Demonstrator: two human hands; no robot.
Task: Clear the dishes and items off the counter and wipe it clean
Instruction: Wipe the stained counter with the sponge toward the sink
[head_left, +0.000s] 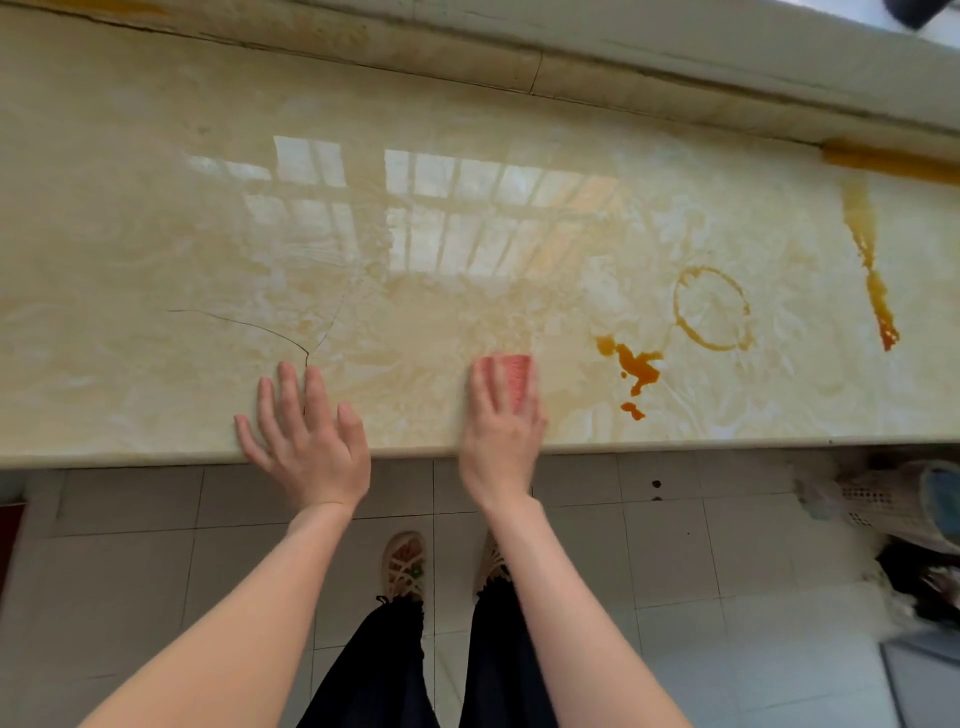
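A glossy beige marble counter (415, 234) fills the upper half of the head view. My left hand (304, 441) lies flat with spread fingers on the counter's front edge. My right hand (501, 426), blurred, presses a pink cloth (514, 376) against the counter with straight fingers. Right of the cloth is an orange-brown spill (636, 366), a ring-shaped stain (711, 309) and a long orange streak (872, 270) running down from the back ledge.
A thin crack (249, 325) runs across the counter above my left hand. A raised ledge (571, 67) lines the back. Below the counter edge are floor tiles, my feet in sandals (405, 564), and a mesh basket with clutter (893, 509) at the right.
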